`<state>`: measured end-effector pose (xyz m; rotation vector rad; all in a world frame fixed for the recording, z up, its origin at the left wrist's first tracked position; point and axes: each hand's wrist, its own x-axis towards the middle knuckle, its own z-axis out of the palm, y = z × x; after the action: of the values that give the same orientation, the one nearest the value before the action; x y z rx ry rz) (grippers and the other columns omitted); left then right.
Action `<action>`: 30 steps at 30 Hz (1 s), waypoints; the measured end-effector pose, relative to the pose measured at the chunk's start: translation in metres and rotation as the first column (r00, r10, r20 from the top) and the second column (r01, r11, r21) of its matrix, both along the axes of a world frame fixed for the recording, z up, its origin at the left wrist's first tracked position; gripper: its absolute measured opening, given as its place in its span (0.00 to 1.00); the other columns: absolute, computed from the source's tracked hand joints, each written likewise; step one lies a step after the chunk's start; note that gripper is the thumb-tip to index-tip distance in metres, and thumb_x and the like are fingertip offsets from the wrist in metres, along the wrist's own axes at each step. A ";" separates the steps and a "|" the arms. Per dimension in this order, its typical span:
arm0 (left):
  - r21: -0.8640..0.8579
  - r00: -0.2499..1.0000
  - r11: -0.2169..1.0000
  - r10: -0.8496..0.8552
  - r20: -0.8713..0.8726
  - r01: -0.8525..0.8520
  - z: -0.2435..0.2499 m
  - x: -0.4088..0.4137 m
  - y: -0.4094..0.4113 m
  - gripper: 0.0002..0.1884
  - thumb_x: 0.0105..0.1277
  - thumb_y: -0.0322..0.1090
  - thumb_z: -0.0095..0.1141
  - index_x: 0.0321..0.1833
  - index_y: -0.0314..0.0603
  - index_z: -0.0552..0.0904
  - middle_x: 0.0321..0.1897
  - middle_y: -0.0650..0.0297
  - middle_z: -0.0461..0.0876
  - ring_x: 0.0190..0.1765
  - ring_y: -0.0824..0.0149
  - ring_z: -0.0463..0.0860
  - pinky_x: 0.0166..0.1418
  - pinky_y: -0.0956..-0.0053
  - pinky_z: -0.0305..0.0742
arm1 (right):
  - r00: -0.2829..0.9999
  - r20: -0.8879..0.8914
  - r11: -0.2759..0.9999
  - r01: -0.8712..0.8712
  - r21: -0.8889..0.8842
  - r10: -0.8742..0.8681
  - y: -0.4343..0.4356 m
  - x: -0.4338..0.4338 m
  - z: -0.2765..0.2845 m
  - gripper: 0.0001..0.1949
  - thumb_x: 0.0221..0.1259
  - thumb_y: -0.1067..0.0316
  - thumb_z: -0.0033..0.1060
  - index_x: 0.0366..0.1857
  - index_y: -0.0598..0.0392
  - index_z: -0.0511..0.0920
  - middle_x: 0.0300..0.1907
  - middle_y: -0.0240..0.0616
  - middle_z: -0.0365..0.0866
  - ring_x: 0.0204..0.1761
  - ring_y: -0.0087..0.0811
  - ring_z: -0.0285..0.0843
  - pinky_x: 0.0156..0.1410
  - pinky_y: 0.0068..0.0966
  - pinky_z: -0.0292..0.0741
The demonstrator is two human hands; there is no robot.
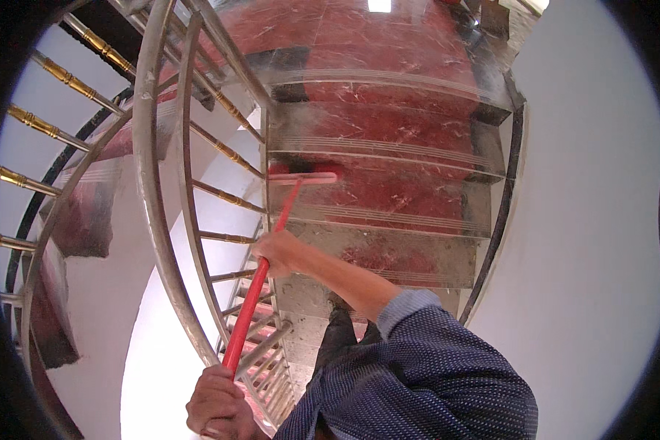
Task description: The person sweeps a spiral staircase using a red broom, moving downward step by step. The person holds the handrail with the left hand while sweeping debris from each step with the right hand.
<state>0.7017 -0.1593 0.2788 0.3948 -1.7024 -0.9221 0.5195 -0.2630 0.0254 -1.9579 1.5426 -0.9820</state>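
A red-handled push broom has its wide head on a red marble stair tread, against the foot of the railing at the left end of the step. Its bristles look dark and blurred. My right hand grips the red pole at mid-length. Lower down, near the top end of the pole, my left hand is closed around it beside the metal handrail. The pole slants from lower left up to the broom head. Dusty grey patches cover the lower treads.
A metal railing with gold-trimmed balusters runs along the left. Beyond it another stair flight shows. A white wall with dark skirting bounds the right side. A red marble landing lies above the steps, with a brown box-like object at its right.
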 end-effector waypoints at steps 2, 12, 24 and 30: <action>0.107 0.995 0.994 -0.013 -0.104 0.024 0.011 0.011 0.005 0.16 0.64 0.35 0.47 0.17 0.40 0.65 0.11 0.63 0.60 0.16 0.65 0.62 0.34 0.58 0.72 | 0.998 0.002 0.998 0.055 0.027 -0.055 0.024 0.007 0.016 0.11 0.37 0.61 0.67 0.21 0.51 0.74 0.26 0.43 0.77 0.34 0.49 0.78 0.38 0.43 0.74; 0.122 0.955 0.951 0.269 0.126 -0.284 -0.010 0.013 0.021 0.19 0.76 0.41 0.35 0.24 0.45 0.62 0.12 0.67 0.58 0.16 0.71 0.58 0.32 0.69 0.67 | 0.982 0.048 0.979 0.184 -0.088 -0.180 0.059 0.000 0.003 0.11 0.36 0.62 0.66 0.20 0.52 0.72 0.26 0.41 0.76 0.35 0.48 0.78 0.38 0.43 0.74; 0.124 0.977 0.989 0.052 0.208 -0.080 -0.009 -0.017 0.059 0.23 0.64 0.48 0.59 0.16 0.38 0.76 0.12 0.63 0.72 0.21 0.62 0.78 0.38 0.60 0.80 | 0.990 0.127 0.990 0.072 -0.123 -0.056 0.054 -0.021 0.002 0.10 0.44 0.63 0.63 0.27 0.53 0.72 0.28 0.43 0.74 0.35 0.49 0.76 0.37 0.42 0.73; -0.083 0.837 0.862 -0.456 0.304 0.500 0.002 -0.072 0.042 0.22 0.50 0.50 0.70 0.28 0.37 0.78 0.23 0.60 0.75 0.29 0.59 0.79 0.41 0.60 0.78 | 0.351 0.716 0.793 0.178 0.582 -0.604 0.123 -0.037 0.026 0.11 0.61 0.64 0.55 0.44 0.56 0.74 0.35 0.40 0.79 0.34 0.35 0.79 0.40 0.33 0.76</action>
<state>0.6299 -0.1170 0.2808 -0.0273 -2.1738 -1.1162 0.4821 -0.1396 0.0512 -0.4706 1.3769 -1.4078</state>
